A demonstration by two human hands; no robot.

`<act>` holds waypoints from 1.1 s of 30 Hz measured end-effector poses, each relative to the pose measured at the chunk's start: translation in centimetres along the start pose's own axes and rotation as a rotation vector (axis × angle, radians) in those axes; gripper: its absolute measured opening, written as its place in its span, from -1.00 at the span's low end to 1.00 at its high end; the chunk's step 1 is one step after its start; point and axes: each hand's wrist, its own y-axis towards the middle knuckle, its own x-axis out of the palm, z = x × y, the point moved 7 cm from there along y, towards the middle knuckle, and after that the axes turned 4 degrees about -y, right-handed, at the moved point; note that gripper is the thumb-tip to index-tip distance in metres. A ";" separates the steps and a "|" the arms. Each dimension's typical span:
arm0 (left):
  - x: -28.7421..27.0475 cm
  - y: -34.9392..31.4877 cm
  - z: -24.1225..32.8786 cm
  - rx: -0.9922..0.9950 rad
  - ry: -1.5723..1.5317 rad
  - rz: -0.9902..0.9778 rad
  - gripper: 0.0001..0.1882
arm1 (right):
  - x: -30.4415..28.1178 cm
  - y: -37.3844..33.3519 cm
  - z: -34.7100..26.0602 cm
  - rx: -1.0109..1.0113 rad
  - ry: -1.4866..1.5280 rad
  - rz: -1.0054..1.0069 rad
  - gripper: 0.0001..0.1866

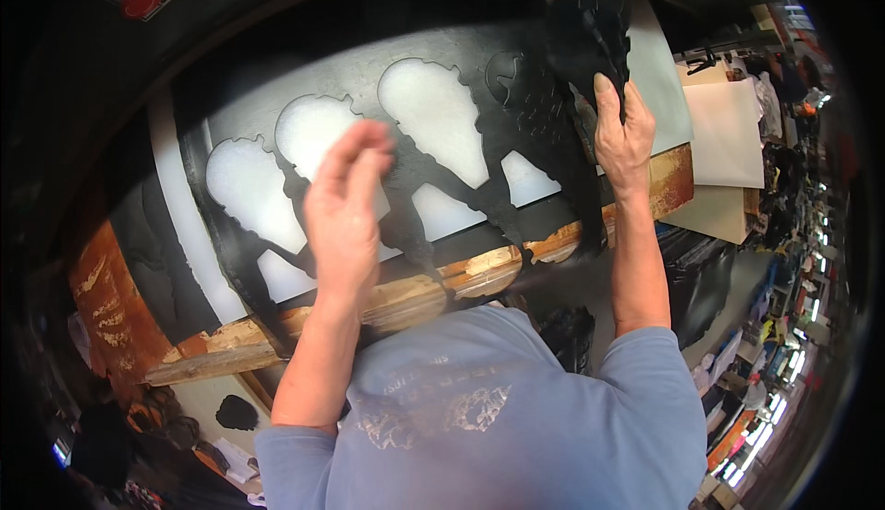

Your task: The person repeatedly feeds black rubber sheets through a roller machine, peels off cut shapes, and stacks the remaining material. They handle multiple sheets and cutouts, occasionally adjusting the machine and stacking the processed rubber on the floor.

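Two hands work a black cut-out sheet on a white-topped surface.

The left hand (346, 201) lies open and flat, fingers together, on the black sheet (442, 201), blurred so its fingertips are hard to make out. The right hand (622, 132) is clenched on a dark scalloped piece (585, 35) at the sheet's right end; whether that piece is part of the sheet or separate cannot be told. The sheet lies with its long axis left to right, slanting up toward the right, its row of shoe-sole-shaped openings showing the white surface (664, 77) beneath. The worn wooden edge (415, 293) of the surface runs just below the sheet. Right of the sheet, pale boards (728, 132) are stacked; farther right, the room is too small and bent to read.
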 end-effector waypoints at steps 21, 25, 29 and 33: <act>11.5 4.8 -6.7 -0.637 -0.266 -0.411 -0.77 | 3.8 -6.1 1.6 -0.400 -0.438 -0.123 -0.47; 12.9 5.1 -8.1 -0.596 -0.452 -0.520 -0.77 | 3.6 -5.8 1.0 -0.414 -0.417 -0.112 -0.45; 14.1 5.5 -8.1 -0.503 -0.547 -0.651 -0.68 | 2.8 -4.8 0.5 -0.374 -0.299 -0.079 -0.37; 14.1 5.1 -7.5 -0.451 -0.483 -0.599 -0.64 | 1.9 -2.4 2.3 -0.193 -0.099 -0.136 -0.71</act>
